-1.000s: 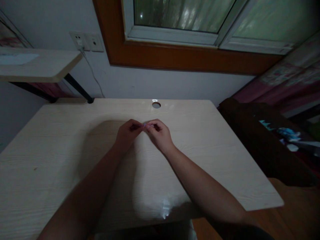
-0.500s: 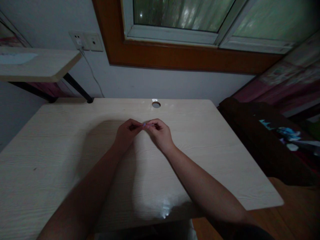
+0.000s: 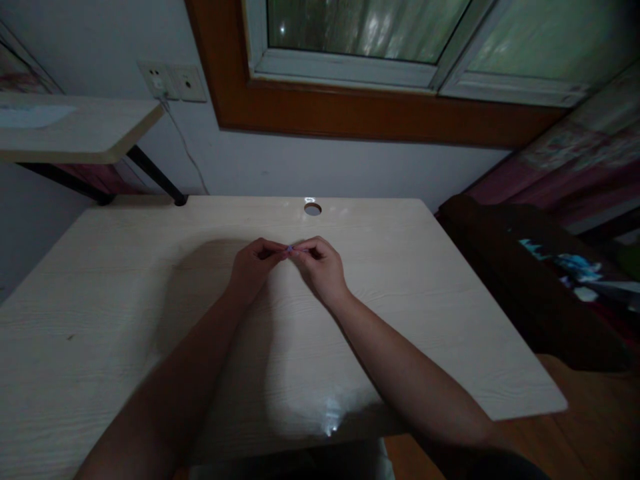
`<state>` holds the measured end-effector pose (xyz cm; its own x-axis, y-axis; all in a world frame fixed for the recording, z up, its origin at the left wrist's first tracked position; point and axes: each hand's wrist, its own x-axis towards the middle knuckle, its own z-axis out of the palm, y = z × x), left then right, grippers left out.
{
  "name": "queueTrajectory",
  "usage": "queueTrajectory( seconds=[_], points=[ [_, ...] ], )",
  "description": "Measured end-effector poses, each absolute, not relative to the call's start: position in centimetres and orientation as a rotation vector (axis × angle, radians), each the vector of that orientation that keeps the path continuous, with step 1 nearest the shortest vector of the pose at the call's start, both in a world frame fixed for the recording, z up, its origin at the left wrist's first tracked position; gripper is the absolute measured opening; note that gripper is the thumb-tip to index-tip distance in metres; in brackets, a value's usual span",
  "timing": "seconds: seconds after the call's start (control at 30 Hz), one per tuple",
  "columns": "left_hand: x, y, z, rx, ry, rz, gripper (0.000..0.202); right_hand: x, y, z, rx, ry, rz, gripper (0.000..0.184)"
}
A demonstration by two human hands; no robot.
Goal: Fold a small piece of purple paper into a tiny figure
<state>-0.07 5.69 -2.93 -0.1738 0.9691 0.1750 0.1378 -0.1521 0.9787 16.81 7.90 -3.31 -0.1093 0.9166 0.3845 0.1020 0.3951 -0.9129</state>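
Note:
My left hand point(image 3: 254, 265) and my right hand point(image 3: 321, 265) meet fingertip to fingertip above the middle of a pale wooden desk point(image 3: 125, 300). Both hands are closed in a pinch on a tiny purplish object point(image 3: 291, 251) held between them. The room is dim and the object is too small to name. Both forearms reach in from the bottom of the view.
A round cable hole point(image 3: 313, 209) lies in the desk just beyond the hands. A raised shelf point(image 3: 75, 137) on black legs stands at the back left, under wall sockets point(image 3: 173, 81). A window point(image 3: 370, 33) is above. Dark furniture point(image 3: 530, 287) with small items flanks the right.
Almost nothing has changed. Both hands keep pinching the tiny object in the same spot, with only slight finger movement.

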Motion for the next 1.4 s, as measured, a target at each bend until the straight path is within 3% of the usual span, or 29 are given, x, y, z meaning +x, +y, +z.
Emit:
queueTrajectory(
  seconds=[0.43, 0.97, 1.17, 1.4],
  points=[
    [-0.29, 6.04, -3.31, 1.319, 1.306, 1.372, 0.031, 16.34, 7.97, -3.52, -0.894, -1.314, 1.205, 0.022],
    [-0.53, 5.79, -3.24, 1.591, 1.41, 1.317, 0.022, 16.9, 7.59, -2.93, -0.949, -1.544, 0.952, 0.013],
    [-0.35, 5.77, -2.98, 1.432, 1.337, 1.356, 0.022, 16.57, 7.9, -3.42, -0.907, -1.43, 1.053, 0.024],
    [-0.31, 5.76, -2.99, 1.341, 1.255, 1.361, 0.023, 16.62, 8.09, -3.75, -0.855, -1.389, 1.239, 0.023]
  ],
)
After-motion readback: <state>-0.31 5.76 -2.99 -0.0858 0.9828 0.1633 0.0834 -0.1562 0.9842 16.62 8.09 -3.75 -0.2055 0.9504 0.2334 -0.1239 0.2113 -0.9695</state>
